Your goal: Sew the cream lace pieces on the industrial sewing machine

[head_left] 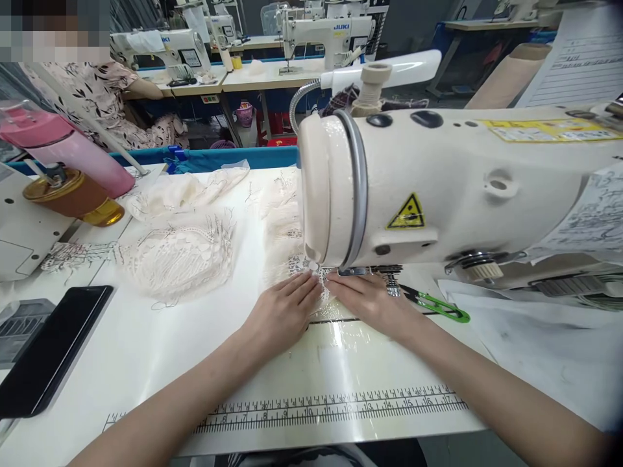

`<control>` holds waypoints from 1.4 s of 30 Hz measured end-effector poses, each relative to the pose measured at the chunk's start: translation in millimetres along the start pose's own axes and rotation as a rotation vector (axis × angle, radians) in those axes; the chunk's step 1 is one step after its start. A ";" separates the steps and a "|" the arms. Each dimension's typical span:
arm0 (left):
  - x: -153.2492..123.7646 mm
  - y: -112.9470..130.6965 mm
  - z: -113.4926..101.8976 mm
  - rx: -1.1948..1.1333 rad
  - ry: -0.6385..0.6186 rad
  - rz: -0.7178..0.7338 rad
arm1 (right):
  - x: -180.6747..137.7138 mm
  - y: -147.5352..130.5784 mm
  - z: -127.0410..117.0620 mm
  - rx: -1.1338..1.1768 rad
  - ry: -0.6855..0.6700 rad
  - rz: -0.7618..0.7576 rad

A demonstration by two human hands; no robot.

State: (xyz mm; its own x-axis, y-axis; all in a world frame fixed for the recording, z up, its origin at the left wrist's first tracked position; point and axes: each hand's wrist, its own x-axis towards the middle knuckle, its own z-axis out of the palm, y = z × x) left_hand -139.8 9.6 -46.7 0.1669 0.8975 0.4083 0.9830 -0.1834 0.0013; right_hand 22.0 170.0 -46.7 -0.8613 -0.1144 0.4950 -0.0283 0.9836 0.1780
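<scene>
Forearms (pixel 195 389) fwd, both hands (pixel 285 308) (pixel 365 298) flat on lace (pixel 283 240) at sewing mach. (pixel 438 175)

A ruler scale (pixel 341 413) runs along the front edge of the worktop (pixel 160 363). From the right, a sewing machine (pixel 438 175) reaches across, its head above the lace piece (pixel 280 253). Snips (pixel 442 307) lie right of that piece, paper (pixel 535 350) farther right. Left of it sits a lace pile (pixel 178 259), a cloth (pixel 182 193) behind, near the back edge. A phone (pixel 53 350) lies by the left edge, beside a tray (pixel 22 331); toward the back left corner are a cup (pixel 73 194) and, behind it, a bottle (pixel 82 152).
</scene>
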 end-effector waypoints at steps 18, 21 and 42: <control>-1.1 -6.6 -8.0 -0.037 -0.065 -0.078 | 13.0 -17.8 -1.3 0.140 0.098 0.003; -2.1 -5.2 -6.9 -0.022 -0.081 -0.080 | 9.3 -17.4 -1.3 0.151 0.106 0.014; 6.5 11.1 -3.8 0.199 -0.008 -0.117 | 4.9 -8.9 -2.6 0.059 0.064 0.071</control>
State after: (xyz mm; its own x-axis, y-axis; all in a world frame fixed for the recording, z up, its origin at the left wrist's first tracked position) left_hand -128.1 11.9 -40.6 0.0507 0.9111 0.4091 0.9913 0.0040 -0.1318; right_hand 19.4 160.2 -43.6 -0.8282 -0.0511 0.5582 0.0002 0.9958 0.0914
